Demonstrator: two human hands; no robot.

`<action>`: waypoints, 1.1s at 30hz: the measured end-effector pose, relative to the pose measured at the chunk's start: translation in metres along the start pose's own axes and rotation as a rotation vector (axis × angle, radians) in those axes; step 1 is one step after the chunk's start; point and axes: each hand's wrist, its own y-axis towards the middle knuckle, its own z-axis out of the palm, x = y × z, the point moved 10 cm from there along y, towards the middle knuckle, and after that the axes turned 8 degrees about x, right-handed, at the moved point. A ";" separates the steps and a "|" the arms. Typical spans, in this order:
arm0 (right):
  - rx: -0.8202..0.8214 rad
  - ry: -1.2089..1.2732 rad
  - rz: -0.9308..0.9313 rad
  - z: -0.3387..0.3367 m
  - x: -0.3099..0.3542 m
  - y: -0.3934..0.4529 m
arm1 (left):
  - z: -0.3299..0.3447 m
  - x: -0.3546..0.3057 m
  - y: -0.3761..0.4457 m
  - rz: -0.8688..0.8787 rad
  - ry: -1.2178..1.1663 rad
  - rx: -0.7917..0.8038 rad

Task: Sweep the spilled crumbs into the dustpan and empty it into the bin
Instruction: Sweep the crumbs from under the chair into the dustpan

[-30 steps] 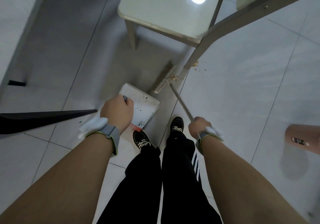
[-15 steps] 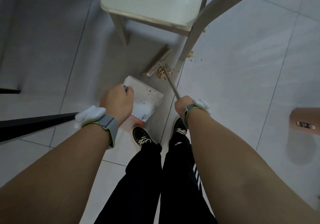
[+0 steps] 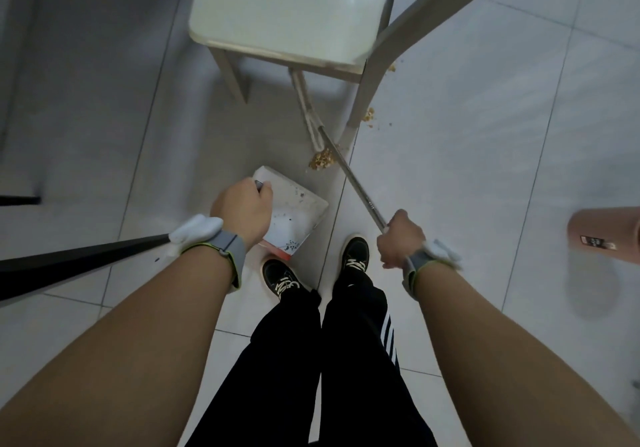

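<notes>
My left hand (image 3: 244, 209) grips the top of the dustpan's handle; the white dustpan (image 3: 297, 211) sits on the floor just ahead of my feet, with a few dark specks in it. My right hand (image 3: 398, 238) grips the metal broom handle (image 3: 353, 180), which slants up-left to the broom head (image 3: 306, 110) under the stool. A heap of brown crumbs (image 3: 322, 159) lies beside the broom head, a short way beyond the dustpan's far corner. More crumbs (image 3: 369, 115) lie by the table leg. No bin is plainly in view.
A pale stool (image 3: 277, 41) stands ahead, with a slanted table leg (image 3: 367, 93) to its right. A pinkish cylinder (image 3: 602, 235) lies at the right edge. A black bar (image 3: 69, 266) crosses the left side. My shoes (image 3: 355, 252) stand on white tiles.
The broom head has turned from crosswise to lengthwise and swung under the stool. The crumb heap now lies nearer the dustpan. My right hand has moved right and back; the left holds still.
</notes>
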 end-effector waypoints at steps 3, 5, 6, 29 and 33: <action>-0.001 -0.039 -0.048 -0.028 0.027 0.005 | 0.001 -0.008 0.001 -0.002 -0.031 0.024; -0.052 -0.163 -0.097 -0.048 0.044 0.010 | 0.004 -0.013 0.004 0.001 -0.041 0.043; -0.046 -0.240 -0.108 -0.050 0.051 0.015 | 0.007 -0.014 0.005 -0.005 -0.042 0.049; 0.135 0.052 0.070 -0.018 -0.040 0.049 | 0.030 -0.052 0.032 -0.093 0.017 0.020; 0.195 -0.063 0.101 -0.019 -0.013 0.059 | 0.037 -0.060 0.040 -0.083 0.065 0.016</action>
